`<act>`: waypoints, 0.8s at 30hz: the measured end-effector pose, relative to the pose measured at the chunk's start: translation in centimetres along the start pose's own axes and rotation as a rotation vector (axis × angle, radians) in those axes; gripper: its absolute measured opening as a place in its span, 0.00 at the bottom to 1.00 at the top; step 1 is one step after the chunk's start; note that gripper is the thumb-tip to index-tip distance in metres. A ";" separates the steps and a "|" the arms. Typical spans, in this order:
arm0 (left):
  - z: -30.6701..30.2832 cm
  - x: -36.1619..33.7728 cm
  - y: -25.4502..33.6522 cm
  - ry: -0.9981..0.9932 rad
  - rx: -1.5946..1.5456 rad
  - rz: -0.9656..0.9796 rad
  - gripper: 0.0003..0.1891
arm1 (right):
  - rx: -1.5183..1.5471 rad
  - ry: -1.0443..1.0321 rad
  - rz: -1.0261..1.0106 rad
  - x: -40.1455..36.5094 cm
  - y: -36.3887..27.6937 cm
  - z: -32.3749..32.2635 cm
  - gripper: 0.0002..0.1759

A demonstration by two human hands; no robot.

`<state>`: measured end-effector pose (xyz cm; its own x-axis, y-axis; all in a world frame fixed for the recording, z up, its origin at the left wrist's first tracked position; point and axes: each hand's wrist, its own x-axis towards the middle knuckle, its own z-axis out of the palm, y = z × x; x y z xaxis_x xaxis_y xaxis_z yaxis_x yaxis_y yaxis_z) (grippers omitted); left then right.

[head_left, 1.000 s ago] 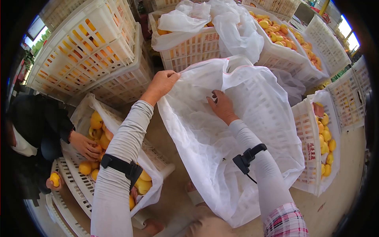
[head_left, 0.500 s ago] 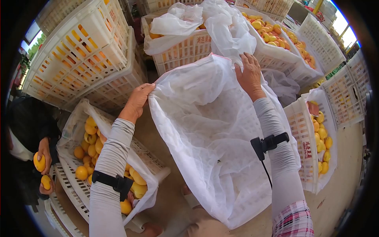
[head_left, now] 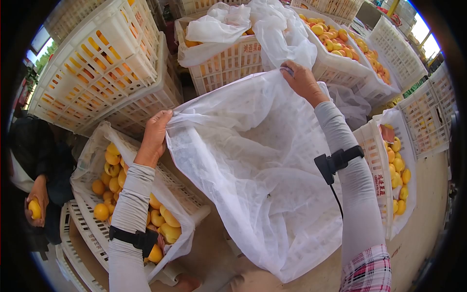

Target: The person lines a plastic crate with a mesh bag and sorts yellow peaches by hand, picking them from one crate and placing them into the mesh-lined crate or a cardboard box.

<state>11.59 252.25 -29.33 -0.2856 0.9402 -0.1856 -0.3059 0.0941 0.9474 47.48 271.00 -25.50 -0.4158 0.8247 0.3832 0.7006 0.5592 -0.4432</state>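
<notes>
Both hands clenched the rim of the white liner (head_left: pixel 253 160).
Its rim ran from the left hand (head_left: pixel 154 134) at 9 o'clock to the right hand (head_left: pixel 300 80) at 1 o'clock; the cloth sagged toward 5 o'clock.

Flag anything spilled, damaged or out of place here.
Nothing spilled or visibly broken. Only the liner stands out: the left hand and right hand grip its edge, and it hangs in loose folds rather than lying flat. A second liner lies bunched over the rear crate.
</notes>
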 end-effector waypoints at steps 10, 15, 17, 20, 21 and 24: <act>-2.7 -2.0 -1.3 -0.004 0.565 -0.350 0.09 | -0.328 -0.198 0.211 6.1 -1.3 6.0 0.17; 2.4 0.2 1.0 0.244 1.005 0.590 0.12 | -0.342 -0.143 0.194 5.4 -2.6 4.8 0.23; 6.4 1.1 1.6 0.021 0.995 0.697 0.14 | -0.341 -0.129 0.204 4.7 -2.3 4.6 0.24; 9.2 1.8 -0.2 -0.064 1.229 0.617 0.16 | -0.234 0.054 0.059 2.6 -1.3 3.4 0.26; 9.9 1.4 -0.1 -0.072 1.398 0.427 0.16 | -0.196 0.128 0.048 1.4 -1.2 2.1 0.27; 9.6 1.5 -0.5 -0.080 1.373 0.457 0.17 | -0.213 0.151 0.093 -2.9 -1.2 -2.1 0.28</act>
<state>19.99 256.80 -27.55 -0.0529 0.9845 0.1670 0.9050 -0.0234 0.4247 49.05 267.79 -24.37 -0.2640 0.8409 0.4723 0.8444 0.4382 -0.3082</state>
